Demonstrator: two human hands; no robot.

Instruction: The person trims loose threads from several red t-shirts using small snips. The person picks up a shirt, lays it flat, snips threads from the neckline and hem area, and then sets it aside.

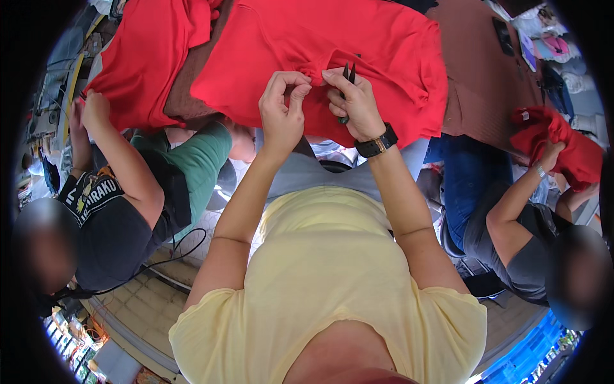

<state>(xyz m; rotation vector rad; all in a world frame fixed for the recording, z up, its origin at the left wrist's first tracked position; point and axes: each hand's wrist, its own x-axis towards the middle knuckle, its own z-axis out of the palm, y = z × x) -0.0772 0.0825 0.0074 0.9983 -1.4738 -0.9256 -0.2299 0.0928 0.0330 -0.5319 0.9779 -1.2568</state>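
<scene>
A large red garment lies spread over the table in front of me, its near edge hanging down towards my lap. My right hand is closed around small dark thread snips, with the blades pointing up and away from me. The thumb of that hand reaches a raised fold of the red cloth. Close beside it, my left hand has thumb and forefinger curled towards each other in a pinch at the same fold. Whatever lies between those fingertips is too small to make out.
A brown cloth covers the table. On my left a person handles another red garment; a person on my right holds up a bunched red garment. A dark phone lies at the far right. A black cable loops at lower left.
</scene>
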